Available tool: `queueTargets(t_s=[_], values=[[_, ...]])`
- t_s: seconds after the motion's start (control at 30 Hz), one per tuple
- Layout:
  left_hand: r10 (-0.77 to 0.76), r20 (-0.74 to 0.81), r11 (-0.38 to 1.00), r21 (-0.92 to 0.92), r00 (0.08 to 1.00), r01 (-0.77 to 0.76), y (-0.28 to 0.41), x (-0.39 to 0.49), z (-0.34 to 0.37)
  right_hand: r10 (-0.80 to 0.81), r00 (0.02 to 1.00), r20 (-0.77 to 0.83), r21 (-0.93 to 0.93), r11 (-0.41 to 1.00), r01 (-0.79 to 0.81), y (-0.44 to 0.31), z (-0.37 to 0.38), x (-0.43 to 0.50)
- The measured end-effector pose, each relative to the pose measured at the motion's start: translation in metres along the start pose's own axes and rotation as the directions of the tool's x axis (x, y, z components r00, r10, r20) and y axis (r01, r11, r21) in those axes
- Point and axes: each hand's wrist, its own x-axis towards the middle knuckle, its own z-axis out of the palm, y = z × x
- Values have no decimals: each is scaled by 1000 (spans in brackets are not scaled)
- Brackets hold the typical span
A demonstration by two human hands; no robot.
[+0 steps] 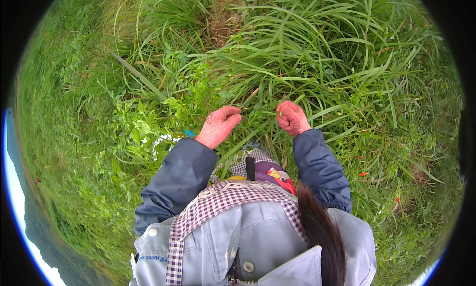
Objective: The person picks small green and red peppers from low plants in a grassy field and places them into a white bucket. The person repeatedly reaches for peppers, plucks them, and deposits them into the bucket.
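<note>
My left hand, in a pinkish-red glove, hovers over low leafy plants. Its thumb lies close to the bent index finger; whether anything is pinched there is unclear. To the right, my right hand wears a matching glove and has its fingers curled in. A small green plant piece, perhaps a pepper, shows at those fingers. Long strap-like grass blades arch just beyond both hands. Close to my left wrist are a blue strip and a white object, partly covered by leaves.
Small red fruits, likely chili peppers, dot the growth at right. Bare soil shows at the top. A checked apron and a purple printed cloth hang at my front. Wooded hills rise at lower left.
</note>
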Motion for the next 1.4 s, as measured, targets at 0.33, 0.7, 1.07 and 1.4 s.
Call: queueTargets(t_s=[0.33,0.7,1.07,1.4], values=[[20,-29,999,51,999,-18,1,-2,3,93,987,129,111,988,-108,-27,49,28],[-10,-49,1000,-19,999,9,-23,-3,-3,599,726,-338,-198,709,-677,82,-28,-26],[-31,-56,995,91,998,36,-23,-6,-5,446,862,-238,458,835,-306,90,-14,14],[174,417,981,-151,892,-120,43,-64,-17,637,749,-182,-791,357,-496,159,19,9]])
